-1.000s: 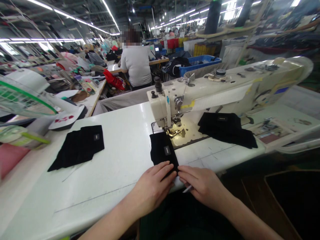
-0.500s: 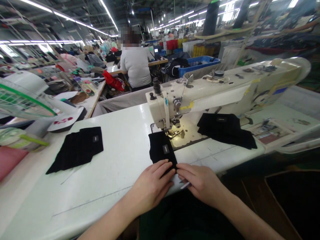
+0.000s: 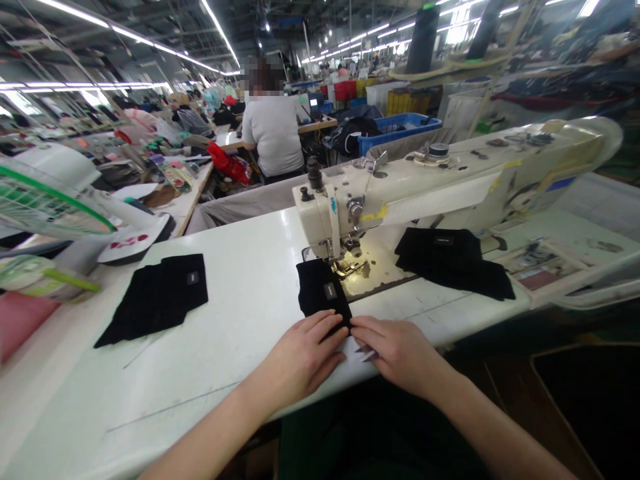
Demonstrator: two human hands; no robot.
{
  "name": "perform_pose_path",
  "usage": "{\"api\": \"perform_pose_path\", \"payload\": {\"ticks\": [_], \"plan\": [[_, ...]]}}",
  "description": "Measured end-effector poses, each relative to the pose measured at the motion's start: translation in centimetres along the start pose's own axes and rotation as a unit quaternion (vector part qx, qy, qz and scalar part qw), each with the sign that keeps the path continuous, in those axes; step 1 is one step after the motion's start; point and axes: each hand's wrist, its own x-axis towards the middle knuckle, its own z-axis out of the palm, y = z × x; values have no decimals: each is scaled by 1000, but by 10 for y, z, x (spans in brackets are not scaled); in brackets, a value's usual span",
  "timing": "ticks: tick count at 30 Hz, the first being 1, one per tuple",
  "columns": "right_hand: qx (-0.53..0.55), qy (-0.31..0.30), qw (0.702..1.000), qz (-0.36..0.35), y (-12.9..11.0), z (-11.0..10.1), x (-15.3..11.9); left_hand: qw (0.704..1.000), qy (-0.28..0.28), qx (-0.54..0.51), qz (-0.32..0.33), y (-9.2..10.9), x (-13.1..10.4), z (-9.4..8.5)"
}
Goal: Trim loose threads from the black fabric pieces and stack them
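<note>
A black fabric piece (image 3: 320, 283) with a small dark label lies at the sewing machine's presser foot (image 3: 347, 267), its far right edge close against the foot. My left hand (image 3: 307, 350) grips its near end, fingers laid across the cloth and thumb at the front. Fingertips of my right hand (image 3: 400, 350) pinch the right corner of the same piece. Tucked in that hand are thread snips (image 3: 366, 353), only their grey pointed blades showing. The needle point is too small to make out.
Another labelled black piece (image 3: 155, 297) lies on the left of the white table (image 3: 240, 267), and more black cloth (image 3: 450, 260) under the machine arm (image 3: 425, 180). A fan (image 3: 50, 193) stands at left. Ahead sits a person in a white shirt (image 3: 273, 133), near a blue basket (image 3: 400, 127).
Both hands have slid slightly forward with the black fabric piece, toward the presser foot. The other black pieces have stayed in place.
</note>
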Motion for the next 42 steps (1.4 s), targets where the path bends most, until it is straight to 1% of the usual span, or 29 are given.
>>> {"api": "perform_pose_path", "payload": {"ticks": [4, 9, 12, 15, 21, 27, 33, 38, 42], "plan": [[-3, 3, 1000, -7, 4, 1, 5, 1000, -3, 3, -2, -4, 3, 0], [-11, -11, 1000, -2, 10, 3, 11, 1000, 15, -2, 4, -11, 6, 0], [-11, -20, 1000, 7, 12, 4, 14, 1000, 8, 4, 6, -15, 8, 0], [-8, -16, 1000, 14, 13, 5, 18, 1000, 1, 11, 5, -18, 9, 0], [-15, -17, 1000, 20, 14, 5, 27, 1000, 9, 7, 0, -25, 13, 0], [-15, -28, 999, 29, 17, 3, 33, 1000, 1, 10, -4, -29, 15, -1], [-15, -32, 999, 36, 21, 3, 40, 1000, 4, 15, -7, -36, 18, -1], [-31, -31, 997, 57, 22, 1, 45, 1000, 14, 15, -5, -44, 23, 0], [-56, -49, 995, 73, 23, 0, 50, 1000, 20, 20, -7, -49, 25, 2]]}}
